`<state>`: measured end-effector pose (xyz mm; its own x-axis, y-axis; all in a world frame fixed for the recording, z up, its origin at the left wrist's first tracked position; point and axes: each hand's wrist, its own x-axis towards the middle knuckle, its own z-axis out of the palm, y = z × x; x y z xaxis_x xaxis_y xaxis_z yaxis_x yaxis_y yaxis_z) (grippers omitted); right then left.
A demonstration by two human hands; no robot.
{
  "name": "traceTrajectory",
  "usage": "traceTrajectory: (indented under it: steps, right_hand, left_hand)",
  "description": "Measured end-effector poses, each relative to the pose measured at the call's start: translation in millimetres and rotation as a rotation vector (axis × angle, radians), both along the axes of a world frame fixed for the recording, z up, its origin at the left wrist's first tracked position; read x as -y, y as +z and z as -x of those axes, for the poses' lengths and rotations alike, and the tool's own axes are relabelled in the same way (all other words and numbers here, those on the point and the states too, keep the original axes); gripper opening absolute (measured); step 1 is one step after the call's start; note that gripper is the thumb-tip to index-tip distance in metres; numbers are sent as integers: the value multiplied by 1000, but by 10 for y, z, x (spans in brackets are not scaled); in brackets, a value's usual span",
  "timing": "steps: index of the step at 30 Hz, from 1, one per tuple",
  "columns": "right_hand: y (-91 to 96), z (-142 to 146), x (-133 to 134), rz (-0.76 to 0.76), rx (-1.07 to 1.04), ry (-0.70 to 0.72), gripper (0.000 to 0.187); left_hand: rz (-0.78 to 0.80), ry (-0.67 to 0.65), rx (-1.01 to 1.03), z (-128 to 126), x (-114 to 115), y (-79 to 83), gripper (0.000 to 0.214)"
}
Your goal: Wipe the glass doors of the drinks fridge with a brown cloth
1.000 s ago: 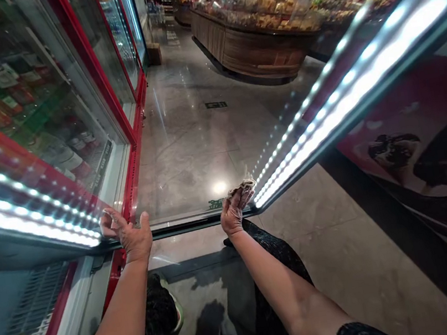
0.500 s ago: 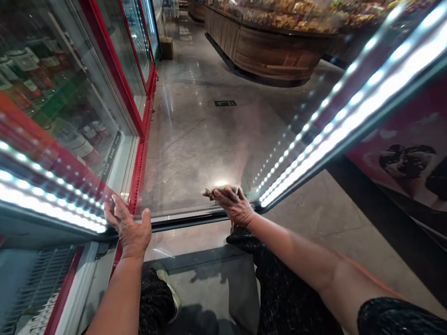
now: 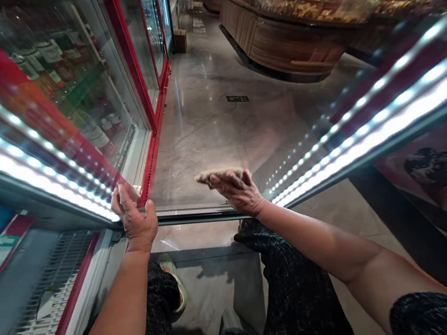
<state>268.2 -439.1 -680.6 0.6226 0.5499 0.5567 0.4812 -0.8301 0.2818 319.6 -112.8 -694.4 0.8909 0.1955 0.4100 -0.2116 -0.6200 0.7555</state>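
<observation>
A glass cooler door stands open in front of me, with bright light strips along both sides. My right hand presses a beige cloth against the glass just above the lower frame bar, fingers stretched over it. The hand hides part of the cloth. At the door's left lower corner is my left hand, touching the frame beside the left light strip. Its thumb stands apart and its fingers are slightly bent, with no loose object in them.
Left of me is an open cooler with a white wire shelf. Bottles stand behind red-framed glass farther on. A wooden display counter heaped with packaged goods is ahead right. My shoe is on the tiled floor below.
My right hand and the cloth have moved up from the lower frame bar and slightly left along the glass. My left hand stays at the corner. The whole view has shifted a little.
</observation>
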Motion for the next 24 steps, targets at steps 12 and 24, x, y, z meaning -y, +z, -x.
traceTrajectory:
  steps: [12,24]
  right_hand:
    - [-5,37,-470,-30,-78,82,76]
    - [-107,78,-852,61,-109,155,67]
  left_hand:
    - [-35,-8,39,22,-137,60,75]
    - [-12,-20,146,35,-341,175,56]
